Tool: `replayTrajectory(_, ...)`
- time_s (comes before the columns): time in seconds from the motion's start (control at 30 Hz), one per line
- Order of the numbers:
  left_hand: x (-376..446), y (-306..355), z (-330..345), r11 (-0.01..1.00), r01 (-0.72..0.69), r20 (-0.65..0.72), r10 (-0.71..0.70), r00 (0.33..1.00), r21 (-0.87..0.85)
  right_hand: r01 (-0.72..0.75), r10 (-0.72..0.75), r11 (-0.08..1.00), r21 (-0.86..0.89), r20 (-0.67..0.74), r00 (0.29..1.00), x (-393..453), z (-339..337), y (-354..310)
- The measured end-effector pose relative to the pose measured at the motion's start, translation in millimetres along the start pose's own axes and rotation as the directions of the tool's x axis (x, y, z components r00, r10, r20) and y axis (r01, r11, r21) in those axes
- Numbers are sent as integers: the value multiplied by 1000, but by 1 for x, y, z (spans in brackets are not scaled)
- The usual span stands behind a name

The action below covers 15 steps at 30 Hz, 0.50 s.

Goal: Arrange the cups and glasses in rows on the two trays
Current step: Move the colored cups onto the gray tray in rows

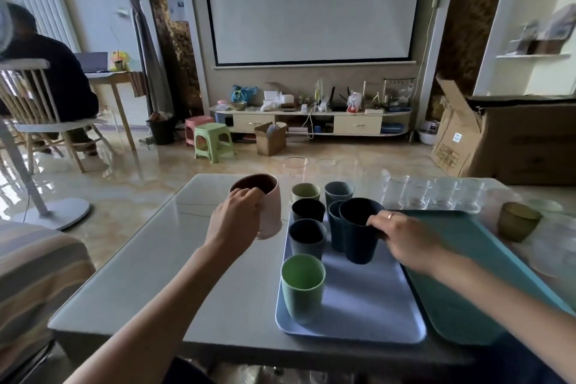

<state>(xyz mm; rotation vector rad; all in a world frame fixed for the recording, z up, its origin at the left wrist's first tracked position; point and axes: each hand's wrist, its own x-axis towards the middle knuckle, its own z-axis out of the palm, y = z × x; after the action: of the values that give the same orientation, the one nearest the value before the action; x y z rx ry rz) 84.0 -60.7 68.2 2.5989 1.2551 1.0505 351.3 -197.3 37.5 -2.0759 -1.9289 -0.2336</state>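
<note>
Two bare forearms and hands, one ring

Both forearms are uncovered as far as the bottom edge of the view, with no sleeve, watch or bracelet on either wrist. The left hand [237, 219] wears nothing. The right hand [402, 235] carries a thin ring [390, 215] with a pale, coppery shine on one finger.

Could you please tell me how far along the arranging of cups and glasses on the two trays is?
Partly done. The light blue tray holds a left column of cups, nearest the green cup. In hand: the left hand holds a pink cup above the table, the right hand a dark blue cup over that tray. Left: the teal tray is bare; the clear glasses wait.
</note>
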Motion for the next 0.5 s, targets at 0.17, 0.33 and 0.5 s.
replayTrajectory(0.17, 4, 11, 7, 999, -49, 8, 49, 999, 4, -67, 90, 990, -125, 187, 978, 0, 32, -2)
replayTrajectory(0.33, 6, 11, 11, 994, -108, -3, 108, 994, 2, -94, 114, 992, -85, 289, 950, -8, 53, 9)
replayTrajectory(0.5, 8, 11, 11, 991, -131, -33, 130, 991, -11, -107, 115, 993, -44, 317, 941, -6, 51, 10)
